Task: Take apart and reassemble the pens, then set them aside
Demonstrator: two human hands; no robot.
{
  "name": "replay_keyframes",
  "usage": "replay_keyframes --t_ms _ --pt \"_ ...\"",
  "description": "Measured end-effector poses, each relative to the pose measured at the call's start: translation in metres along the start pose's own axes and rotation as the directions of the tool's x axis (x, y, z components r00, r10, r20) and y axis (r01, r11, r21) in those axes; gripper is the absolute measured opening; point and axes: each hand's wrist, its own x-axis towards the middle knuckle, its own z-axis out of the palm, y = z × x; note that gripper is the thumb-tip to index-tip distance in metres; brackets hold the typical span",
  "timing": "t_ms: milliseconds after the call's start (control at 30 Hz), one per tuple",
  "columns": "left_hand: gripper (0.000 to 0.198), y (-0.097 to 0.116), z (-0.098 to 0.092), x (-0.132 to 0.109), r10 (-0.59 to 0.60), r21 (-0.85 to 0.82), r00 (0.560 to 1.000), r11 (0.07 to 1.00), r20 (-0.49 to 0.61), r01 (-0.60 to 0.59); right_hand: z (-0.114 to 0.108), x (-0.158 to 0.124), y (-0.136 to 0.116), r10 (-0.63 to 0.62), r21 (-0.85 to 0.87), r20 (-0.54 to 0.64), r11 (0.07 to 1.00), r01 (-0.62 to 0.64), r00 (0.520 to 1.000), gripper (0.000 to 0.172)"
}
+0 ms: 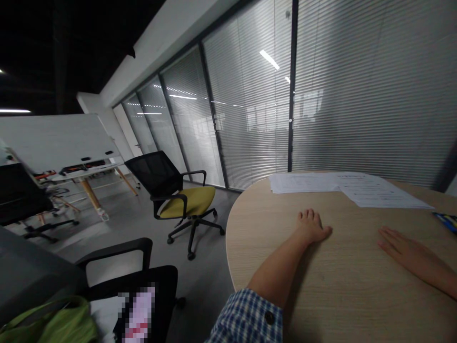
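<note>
My checked sleeve (250,317) leads to my left hand (310,227), flat and open on the table (321,295) like my right hand (407,250) (both empty, only resting their weight, I think), papers (350,188) just beyond them.

3 chairs (178,195) (143,281) (17,197), 2 sheets (303,182) (383,193), 1 tbl (342,290)

I can read nothing: the papers (342,188) lying beyond my left hand (311,226) and right hand (405,248) bear print too small and blurred.
</note>
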Motion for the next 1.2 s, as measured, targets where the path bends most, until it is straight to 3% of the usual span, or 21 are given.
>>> replay_keyframes --t_ms 667,800,1033,1200 --pt "0.068 -0.002 -0.003 -0.005 0.011 0.039 1.000 0.999 -0.001 -0.011 0.004 -0.004 -0.002 -0.017 -0.026 -0.012 1.000 0.017 1.000 0.059" --pt "0.067 -0.003 -0.004 -0.004 0.018 0.052 1.000 0.999 -0.010 -0.017 -0.005 -0.006 -0.014 -0.028 -0.030 -0.066 0.999 0.026 0.997 0.055" --pt "0.057 -0.001 -0.017 -0.004 0.027 0.107 0.997 0.994 -0.073 -0.019 -0.024 -0.008 -0.034 -0.017 -0.079 -0.063 0.997 0.012 0.998 0.054" --pt "0.052 0.002 -0.027 0.005 0.044 0.172 0.997 0.985 -0.067 -0.032 -0.030 -0.008 -0.040 0.006 0.010 -0.081 1.000 -0.005 0.997 0.050"
